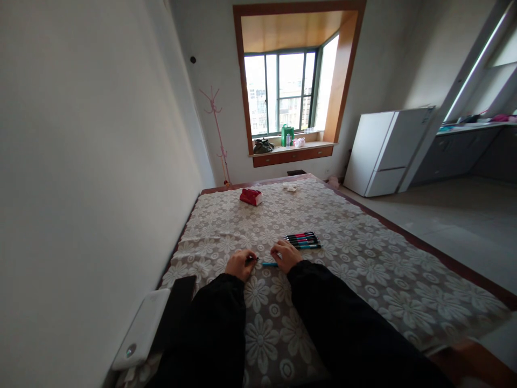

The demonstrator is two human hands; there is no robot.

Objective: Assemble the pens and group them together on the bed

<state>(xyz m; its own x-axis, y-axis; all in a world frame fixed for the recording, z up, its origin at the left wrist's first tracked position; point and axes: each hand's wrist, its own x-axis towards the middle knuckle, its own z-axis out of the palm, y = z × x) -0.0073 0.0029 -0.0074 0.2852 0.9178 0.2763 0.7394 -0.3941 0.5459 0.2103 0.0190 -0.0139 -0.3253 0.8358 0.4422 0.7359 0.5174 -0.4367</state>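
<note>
- Here, the left hand [241, 264] is curling its grip shut around a small dark piece [252, 259], which looks like a pen cap or a pen tip; it is too small to tell which.
- The right hand [286, 255] is pressing down with bent fingers on the end of a blue pen [269, 264], which is lying flat on the bed cover [363, 258] between the two hands; whether that grip is pinching the pen or only resting on it, I cannot tell.
- Doing this step well, as I judge it, is calling for both hands to be working close together, keeping the dark piece and the blue pen in one straight line so they meet squarely.
- Keeping the wrists resting on the cover is steadying such small parts.
- Just beside the right hand, a row of pens [302, 240] with red, blue and dark barrels is lying side by side, so the right sleeve is needing care not to roll them.
- Farther up the bed, a red pouch [251, 196] is sitting well apart from the hands.
- At the near left edge, a white device [141, 328] is lying beside a dark flat thing [177, 302].
</note>
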